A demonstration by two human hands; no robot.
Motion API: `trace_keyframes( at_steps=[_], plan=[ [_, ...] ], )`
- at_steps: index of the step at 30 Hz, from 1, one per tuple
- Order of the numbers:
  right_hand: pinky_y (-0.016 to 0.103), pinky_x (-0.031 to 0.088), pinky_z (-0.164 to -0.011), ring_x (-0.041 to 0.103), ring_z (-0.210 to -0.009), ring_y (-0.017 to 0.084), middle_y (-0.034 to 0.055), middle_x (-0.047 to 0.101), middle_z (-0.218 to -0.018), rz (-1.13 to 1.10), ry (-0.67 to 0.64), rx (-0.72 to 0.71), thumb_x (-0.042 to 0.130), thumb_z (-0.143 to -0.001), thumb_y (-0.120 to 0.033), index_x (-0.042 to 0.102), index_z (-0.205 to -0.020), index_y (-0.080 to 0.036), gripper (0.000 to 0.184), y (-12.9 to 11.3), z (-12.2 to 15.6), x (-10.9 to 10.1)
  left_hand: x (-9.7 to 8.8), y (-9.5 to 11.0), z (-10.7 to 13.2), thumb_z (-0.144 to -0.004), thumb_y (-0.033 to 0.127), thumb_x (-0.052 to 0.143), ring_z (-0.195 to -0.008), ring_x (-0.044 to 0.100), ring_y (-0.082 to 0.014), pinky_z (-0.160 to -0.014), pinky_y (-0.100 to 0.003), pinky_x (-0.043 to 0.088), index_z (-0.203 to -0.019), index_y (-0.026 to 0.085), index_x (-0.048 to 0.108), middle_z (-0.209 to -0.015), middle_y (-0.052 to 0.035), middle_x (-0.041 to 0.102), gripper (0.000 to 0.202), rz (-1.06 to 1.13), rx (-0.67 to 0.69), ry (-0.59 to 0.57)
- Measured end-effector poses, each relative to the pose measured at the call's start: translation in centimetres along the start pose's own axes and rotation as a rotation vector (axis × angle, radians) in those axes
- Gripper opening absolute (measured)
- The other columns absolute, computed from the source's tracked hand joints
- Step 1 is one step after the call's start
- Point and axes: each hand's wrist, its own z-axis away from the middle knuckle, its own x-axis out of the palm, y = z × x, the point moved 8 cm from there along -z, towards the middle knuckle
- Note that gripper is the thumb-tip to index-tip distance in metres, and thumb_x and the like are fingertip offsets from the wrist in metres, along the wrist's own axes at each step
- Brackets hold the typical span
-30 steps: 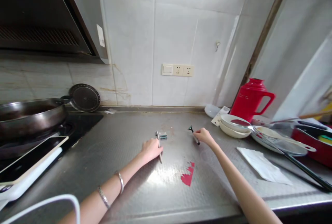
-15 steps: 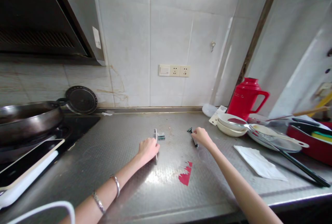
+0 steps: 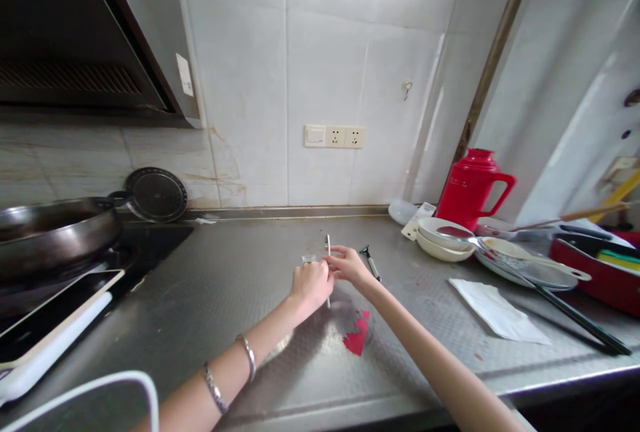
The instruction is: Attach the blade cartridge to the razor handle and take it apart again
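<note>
My left hand (image 3: 311, 287) is closed around a slim white stick that looks like a toothbrush (image 3: 329, 245), held upright with a dark tuft near its top. From the other side, the fingers of my right hand (image 3: 350, 265) have come up to the same stick and close on it; where they grip is partly hidden. Just behind my left hand, a small clear pack (image 3: 309, 259) shows on the counter. A dark green and black razor (image 3: 370, 264) lies to the right of my right hand, untouched.
A torn red scrap (image 3: 357, 335) is on the metal counter (image 3: 230, 299). At left stand a pan (image 3: 55, 225) and a phone (image 3: 55, 309). On the right are bowls (image 3: 445, 252), a red thermos (image 3: 467, 189), a white tissue (image 3: 497, 311) and a red pot (image 3: 595, 272).
My right hand has let go of the razor and moved left to the toothbrush. My left hand has shifted right with the toothbrush, now partly covering the clear pack.
</note>
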Motion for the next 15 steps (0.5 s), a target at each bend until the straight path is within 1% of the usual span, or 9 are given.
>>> trace_keyframes(
  at_steps=[3, 4, 6, 9, 12, 13, 15],
  plan=[
    [0.016, 0.043, -0.041, 0.056, -0.047, 0.008, -0.0007, 0.063, -0.062, 0.067, 0.029, -0.025, 0.067, -0.069, -0.02, 0.06, -0.099, -0.013, 0.031, -0.4, -0.5, -1.2, 0.3, 0.2, 0.1, -0.089, 0.042, 0.032, -0.084, 0.065, -0.0253, -0.073, -0.035, 0.046, -0.098, 0.018, 0.06, -0.087, -0.0114, 0.068, 0.039, 0.04, 0.022, 0.026],
    [0.016, 0.044, -0.042, 0.058, -0.05, 0.009, 0.0001, 0.064, -0.064, 0.084, 0.035, -0.033, 0.066, -0.07, -0.02, 0.06, -0.098, -0.013, 0.03, -0.6, -0.7, -1.9, 0.3, 0.1, 0.0, -0.089, 0.046, 0.03, -0.083, 0.065, -0.0249, -0.073, -0.035, 0.045, -0.098, 0.018, 0.06, -0.087, -0.0108, 0.068, 0.042, 0.052, 0.027, 0.034],
    [0.017, 0.045, -0.046, 0.061, -0.055, 0.01, 0.0018, 0.066, -0.069, 0.158, 0.058, -0.058, 0.062, -0.071, -0.021, 0.062, -0.095, -0.014, 0.026, -1.2, -1.1, -4.0, 0.4, -0.7, -0.2, -0.088, 0.051, 0.028, -0.085, 0.064, -0.0243, -0.075, -0.035, 0.045, -0.097, 0.019, 0.058, -0.089, -0.0102, 0.067, 0.045, 0.065, 0.016, 0.046],
    [0.016, 0.043, -0.048, 0.062, -0.059, 0.011, 0.0024, 0.067, -0.071, 0.418, 0.135, -0.106, 0.056, -0.072, -0.023, 0.067, -0.083, -0.014, 0.018, -1.9, -1.5, -8.4, 0.7, -3.2, -1.1, -0.088, 0.047, 0.033, -0.093, 0.06, -0.0237, -0.077, -0.034, 0.044, -0.099, 0.018, 0.055, -0.1, -0.011, 0.064, 0.038, 0.061, -0.034, 0.06],
    [0.017, 0.041, -0.049, 0.061, -0.057, 0.013, 0.0013, 0.064, -0.061, 0.749, 0.306, -0.128, 0.053, -0.073, -0.025, 0.069, -0.077, -0.014, 0.021, -2.2, -1.7, -13.4, 1.3, -6.0, -2.5, -0.085, 0.042, 0.042, -0.105, 0.053, -0.024, -0.084, -0.034, 0.041, -0.103, 0.016, 0.053, -0.108, -0.0129, 0.059, 0.033, 0.069, -0.022, 0.066],
    [0.017, 0.04, -0.05, 0.06, -0.056, 0.013, 0.0013, 0.063, -0.058, 0.838, 0.352, -0.126, 0.052, -0.073, -0.025, 0.07, -0.076, -0.013, 0.021, -2.1, -1.7, -14.7, 1.6, -6.8, -3.0, -0.083, 0.039, 0.045, -0.108, 0.052, -0.0237, -0.088, -0.033, 0.04, -0.106, 0.015, 0.052, -0.111, -0.0132, 0.058, 0.034, 0.083, -0.001, 0.068],
    [0.017, 0.037, -0.051, 0.059, -0.055, 0.013, 0.0016, 0.061, -0.053, 1.017, 0.38, -0.112, 0.05, -0.073, -0.023, 0.069, -0.069, -0.012, 0.022, -1.5, -1.9, -16.3, 2.4, -8.2, -3.9, -0.08, 0.035, 0.049, -0.113, 0.048, -0.0239, -0.094, -0.034, 0.036, -0.113, 0.013, 0.049, -0.118, -0.0135, 0.055, 0.04, 0.129, 0.036, 0.054]
  ],
)
